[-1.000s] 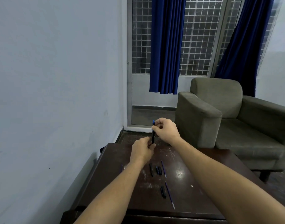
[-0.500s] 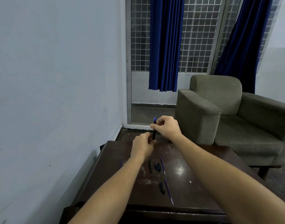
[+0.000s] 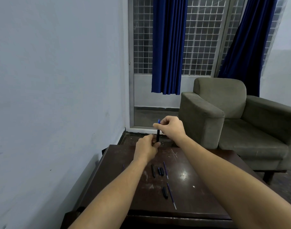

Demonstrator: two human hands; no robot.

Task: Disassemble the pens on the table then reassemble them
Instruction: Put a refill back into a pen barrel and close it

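pen (image 3: 158, 135) upright, held between both hands

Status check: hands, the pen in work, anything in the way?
Left hand grips the pen at its base, right hand pinches its blue top. Pen upright above the table. Loose pen parts lie below, nothing blocking.

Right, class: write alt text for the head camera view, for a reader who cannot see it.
Two bare hands hold a dark pen upright above a dark wooden table: the left hand grips its lower end, the right hand pinches its blue top. Loose pen parts and thin refills lie on the table; a grey armchair stands beyond.
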